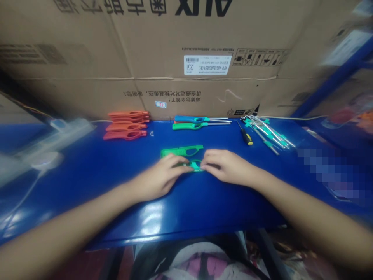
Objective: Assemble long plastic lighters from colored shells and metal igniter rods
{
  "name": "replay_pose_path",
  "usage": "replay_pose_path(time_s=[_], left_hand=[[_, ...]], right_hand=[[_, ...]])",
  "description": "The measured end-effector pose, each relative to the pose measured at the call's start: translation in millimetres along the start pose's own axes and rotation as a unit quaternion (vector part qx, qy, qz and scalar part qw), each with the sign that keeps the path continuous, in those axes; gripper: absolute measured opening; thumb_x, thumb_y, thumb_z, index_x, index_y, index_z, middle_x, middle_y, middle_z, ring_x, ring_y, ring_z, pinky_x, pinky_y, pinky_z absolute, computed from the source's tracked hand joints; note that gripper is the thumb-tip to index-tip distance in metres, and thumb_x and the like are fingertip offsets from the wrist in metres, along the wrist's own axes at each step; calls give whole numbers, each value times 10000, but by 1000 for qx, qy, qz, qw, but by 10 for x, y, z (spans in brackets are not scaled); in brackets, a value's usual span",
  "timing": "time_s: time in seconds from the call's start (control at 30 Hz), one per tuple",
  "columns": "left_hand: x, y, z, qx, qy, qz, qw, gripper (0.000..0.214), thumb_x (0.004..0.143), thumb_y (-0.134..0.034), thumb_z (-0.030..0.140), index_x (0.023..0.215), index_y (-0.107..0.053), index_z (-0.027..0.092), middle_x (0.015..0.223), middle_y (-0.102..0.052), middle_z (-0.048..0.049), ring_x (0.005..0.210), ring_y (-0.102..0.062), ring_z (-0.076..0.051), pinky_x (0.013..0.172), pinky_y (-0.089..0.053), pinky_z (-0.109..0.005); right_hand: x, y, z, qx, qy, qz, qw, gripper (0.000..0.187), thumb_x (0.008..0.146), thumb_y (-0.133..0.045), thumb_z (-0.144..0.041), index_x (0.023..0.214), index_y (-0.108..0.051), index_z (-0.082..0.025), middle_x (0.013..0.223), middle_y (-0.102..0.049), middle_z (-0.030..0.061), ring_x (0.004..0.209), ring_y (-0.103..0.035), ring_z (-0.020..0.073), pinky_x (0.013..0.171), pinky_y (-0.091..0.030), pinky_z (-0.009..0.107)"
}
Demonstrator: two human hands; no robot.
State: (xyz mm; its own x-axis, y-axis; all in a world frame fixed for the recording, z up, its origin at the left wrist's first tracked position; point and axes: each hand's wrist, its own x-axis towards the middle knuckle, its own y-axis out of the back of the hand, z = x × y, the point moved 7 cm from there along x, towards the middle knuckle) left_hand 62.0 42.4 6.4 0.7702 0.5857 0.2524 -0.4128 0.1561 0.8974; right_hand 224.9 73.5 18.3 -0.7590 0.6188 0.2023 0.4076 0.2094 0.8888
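Just beyond my hands, a green lighter casing half (177, 151) lies on the blue table, its trigger loop to the right. A second green lighter casing half (198, 170) is between my two hands, with a small teal piece (194, 166) in it. My left hand (159, 175) is closed over its left end and hides most of that end. The fingers of my right hand (223, 165) are pinched at its right end. Exactly what the right fingertips grip is hard to make out.
Several orange lighter casings (128, 126) lie at back left. Assembled lighters (192, 126) with metal tubes lie at back centre. To their right are a black and yellow screwdriver (247, 137) and several metal tubes with teal parts (269, 134). A cardboard wall (163, 58) closes off the back.
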Motion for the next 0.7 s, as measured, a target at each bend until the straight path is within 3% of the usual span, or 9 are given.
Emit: replay_pose_path(time_s=[0.2, 0.33, 0.53, 0.63, 0.7], left_hand=[[-19, 95, -20, -17, -8, 44, 999, 341, 1017, -467, 145, 1325, -603, 198, 1321, -616, -112, 1230, -581, -219, 1054, -501, -389], [-37, 285, -194, 28, 22, 104, 994, 301, 1004, -474, 154, 1242, -657, 178, 1227, -663, -110, 1150, -614, -223, 1005, -521, -398], [-50, 434, -389, 66, 67, 141, 986, 229, 984, -532, 235, 1082, -728, 165, 1099, -704, -109, 1052, -638, -246, 952, -532, -432], [-45, 417, -285, 45, 42, 149, 987, 233, 992, -524, 224, 1101, -719, 160, 1095, -707, -106, 1047, -638, -232, 942, -529, -399], [-27, 342, -171, 30, 13, 119, 992, 244, 996, -526, 213, 1159, -701, 168, 1145, -693, -106, 1081, -629, -228, 963, -517, -391]], right_hand=[[2, 138, 146, -32, -7, 73, 997, 249, 992, -491, -174, 1134, -695, -187, 1060, -696, 98, 1002, -637, 231, 871, -521, 369], [7, 162, 197, -73, 11, 82, 994, 340, 972, -453, -110, 1226, -671, -170, 1117, -661, 129, 1048, -583, 266, 896, -507, 425], [11, 182, 109, -23, 47, 74, 996, 181, 981, -547, -226, 1076, -700, -206, 1043, -668, 94, 995, -584, 238, 907, -461, 416], [9, 131, 49, 0, 53, 38, 998, 92, 966, -587, -240, 982, -670, -205, 995, -682, 62, 957, -591, 209, 893, -429, 379], [8, 85, 35, 3, 48, 18, 999, 54, 951, -600, -220, 926, -645, -204, 947, -689, 39, 904, -587, 190, 867, -407, 358]])
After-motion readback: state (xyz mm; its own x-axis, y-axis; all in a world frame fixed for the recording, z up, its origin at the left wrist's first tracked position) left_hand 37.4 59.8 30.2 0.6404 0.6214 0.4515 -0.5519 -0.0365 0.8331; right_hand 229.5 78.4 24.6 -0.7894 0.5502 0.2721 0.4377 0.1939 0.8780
